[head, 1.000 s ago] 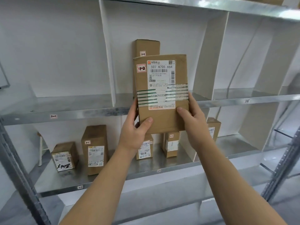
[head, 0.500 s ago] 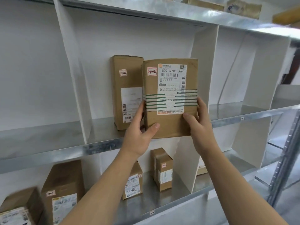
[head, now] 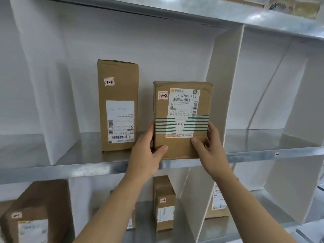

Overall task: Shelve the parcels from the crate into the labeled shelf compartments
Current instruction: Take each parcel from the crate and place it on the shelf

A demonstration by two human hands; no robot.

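both hands grip one brown parcel [head: 182, 120] by its lower half, standing it upright at the front edge of the upper metal shelf [head: 108, 165]. the left hand [head: 146, 155] wraps the left edge, thumb across the front face and fingers tucked behind; the right hand [head: 209, 148] mirrors it on the right edge, thumb on the front, fingers curled round the side. holding it low and from both sides probably keeps the tall carton steady. its handwritten tag [head: 163, 95] reads 1-2, matching the tag on the taller parcel [head: 118, 106] that stands well back in the same compartment, just to its left, so this looks like the right bay. the white divider [head: 222, 102] sits close on the right. whether the base fully rests on the shelf i cannot tell. more parcels stand on the shelf below.
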